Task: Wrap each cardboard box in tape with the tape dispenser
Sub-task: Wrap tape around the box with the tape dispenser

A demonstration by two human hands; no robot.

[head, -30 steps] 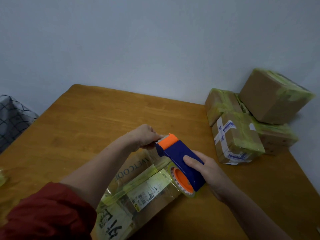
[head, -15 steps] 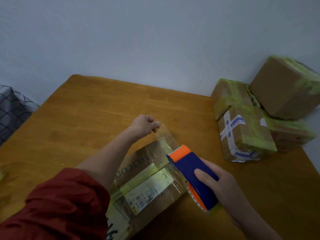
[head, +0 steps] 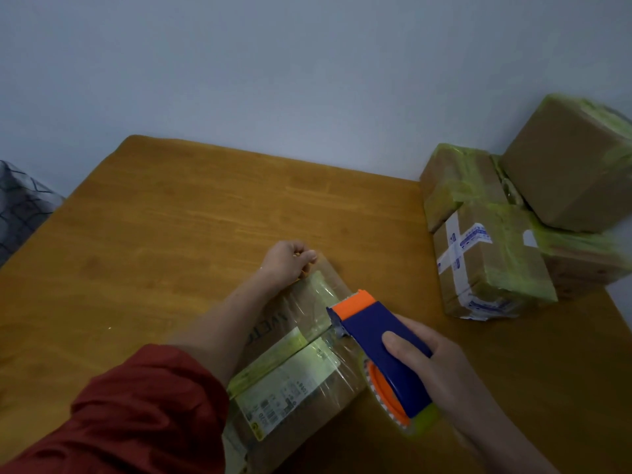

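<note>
Now the cardboard box lies flat on the wooden worktop, partly under the left forearm. The left hand has its grip pinched on the free end of the clear tape at the box's far end. The right hand closes its grip round the blue-and-orange tape dispenser over the box's right side; other taped boxes are stacked at the far right.

The wooden table bears one cardboard box and stacked taped boxes.
</note>
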